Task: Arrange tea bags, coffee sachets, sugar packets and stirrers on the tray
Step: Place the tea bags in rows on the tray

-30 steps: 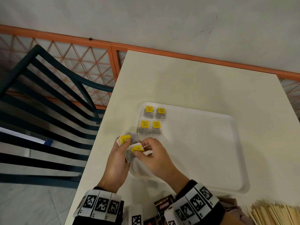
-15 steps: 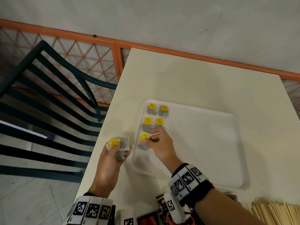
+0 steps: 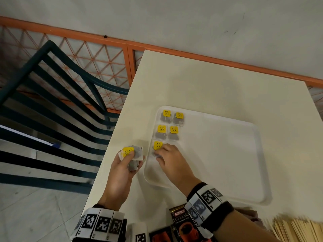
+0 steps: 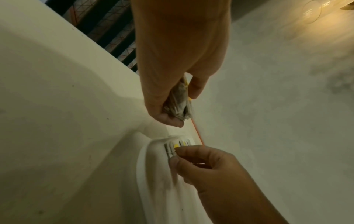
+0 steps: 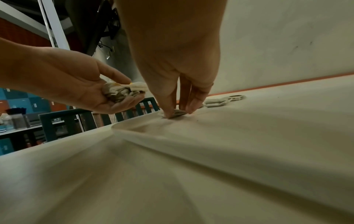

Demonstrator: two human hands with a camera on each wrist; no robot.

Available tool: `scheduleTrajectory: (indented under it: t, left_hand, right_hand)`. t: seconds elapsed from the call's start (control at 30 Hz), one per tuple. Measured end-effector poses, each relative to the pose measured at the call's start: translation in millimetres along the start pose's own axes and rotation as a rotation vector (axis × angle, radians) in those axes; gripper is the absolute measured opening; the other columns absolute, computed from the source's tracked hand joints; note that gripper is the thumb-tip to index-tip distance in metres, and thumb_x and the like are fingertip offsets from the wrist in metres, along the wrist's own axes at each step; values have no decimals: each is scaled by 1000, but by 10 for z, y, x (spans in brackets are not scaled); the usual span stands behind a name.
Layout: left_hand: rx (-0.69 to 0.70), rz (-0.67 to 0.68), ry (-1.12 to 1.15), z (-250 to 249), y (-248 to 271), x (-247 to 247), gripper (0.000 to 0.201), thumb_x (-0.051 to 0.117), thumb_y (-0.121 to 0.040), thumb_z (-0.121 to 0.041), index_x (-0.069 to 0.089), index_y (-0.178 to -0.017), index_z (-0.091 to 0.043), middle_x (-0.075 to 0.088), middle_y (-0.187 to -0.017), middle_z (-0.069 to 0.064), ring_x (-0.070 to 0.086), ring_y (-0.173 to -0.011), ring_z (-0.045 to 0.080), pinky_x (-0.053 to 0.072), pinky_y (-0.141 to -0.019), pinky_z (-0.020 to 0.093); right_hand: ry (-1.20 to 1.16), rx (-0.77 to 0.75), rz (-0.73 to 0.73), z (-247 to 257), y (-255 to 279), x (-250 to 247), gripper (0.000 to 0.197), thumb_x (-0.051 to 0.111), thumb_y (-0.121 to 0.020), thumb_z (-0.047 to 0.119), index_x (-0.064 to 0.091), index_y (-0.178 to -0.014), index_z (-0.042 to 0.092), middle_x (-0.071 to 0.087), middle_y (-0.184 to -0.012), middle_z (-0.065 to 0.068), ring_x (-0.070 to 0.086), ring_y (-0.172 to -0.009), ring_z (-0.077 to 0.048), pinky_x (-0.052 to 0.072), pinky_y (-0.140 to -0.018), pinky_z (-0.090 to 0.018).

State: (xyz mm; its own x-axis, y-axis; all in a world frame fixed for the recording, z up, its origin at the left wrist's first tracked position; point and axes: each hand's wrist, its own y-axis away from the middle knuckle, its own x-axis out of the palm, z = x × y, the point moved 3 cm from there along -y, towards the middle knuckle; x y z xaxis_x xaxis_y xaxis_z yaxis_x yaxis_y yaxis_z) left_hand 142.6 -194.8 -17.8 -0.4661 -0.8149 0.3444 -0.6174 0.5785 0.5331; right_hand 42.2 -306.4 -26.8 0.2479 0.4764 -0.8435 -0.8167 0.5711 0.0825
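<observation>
1. The fifth tea bag (image 3: 157, 147) on the tray (image 3: 227, 154) is largely covered by the right hand (image 3: 172, 161); only its yellow tag shows clearly.
2. The bundle of tea bags (image 3: 132, 154) in the left hand (image 3: 122, 172) is too bunched to count.
3. The coffee sachets (image 3: 181, 222) are cut off by the bottom edge and partly hidden behind the right wrist.
4. The wooden stirrers (image 3: 297, 229) are blurred and cropped at the lower right corner.
</observation>
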Motion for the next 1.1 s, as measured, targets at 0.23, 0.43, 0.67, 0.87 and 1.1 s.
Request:
scheduleTrajectory:
  t: [0.23, 0.43, 0.67, 0.87, 1.1]
  left_hand:
    - [1, 67, -15, 6, 30, 110, 18, 46, -94, -8, 60, -105, -13, 68, -101, 2, 63, -97, 20, 50, -89, 37]
    - [8, 108, -93, 25, 60, 223, 13, 53, -89, -7, 60, -100, -13, 63, -91, 13, 57, -86, 25, 48, -88, 41]
    - [21, 140, -159, 45, 120, 296, 10, 58, -87, -8, 61, -97, -11, 59, -75, 15, 67, -65, 13, 49, -77, 34]
    - [55, 168, -280, 12, 114, 309, 9, 62, -83, -6, 62, -86, -15, 64, -64, -2, 62, -60, 10, 51, -67, 27]
    - [10, 117, -289, 39, 102, 298, 5, 59, -88, -12, 64, -88, -15, 65, -63, -1, 65, -63, 11, 50, -62, 22]
  right_hand:
    - [-126, -3, -134, 26, 42, -108, 19, 57, -89, 21, 68, -98, 9, 62, -96, -8, 55, -89, -22, 44, -82, -27]
    - [-651, 212, -65, 119, 122, -257, 26, 65, -85, 24, 64, -110, 17, 64, -91, 7, 58, -79, -3, 46, -72, -14]
    - [-790, 300, -53, -40, 204, -303, 23, 68, -81, 10, 59, -97, 23, 59, -81, 4, 58, -76, -16, 50, -77, -28]
    - [-599, 220, -12, -97, 281, -420, 9, 68, -82, 22, 60, -82, 18, 57, -87, 5, 56, -77, -3, 43, -65, -9]
    - [-648, 288, 30, -209, 285, -422, 17, 66, -81, 13, 51, -85, 18, 63, -74, -13, 54, -62, -12, 44, -64, -20]
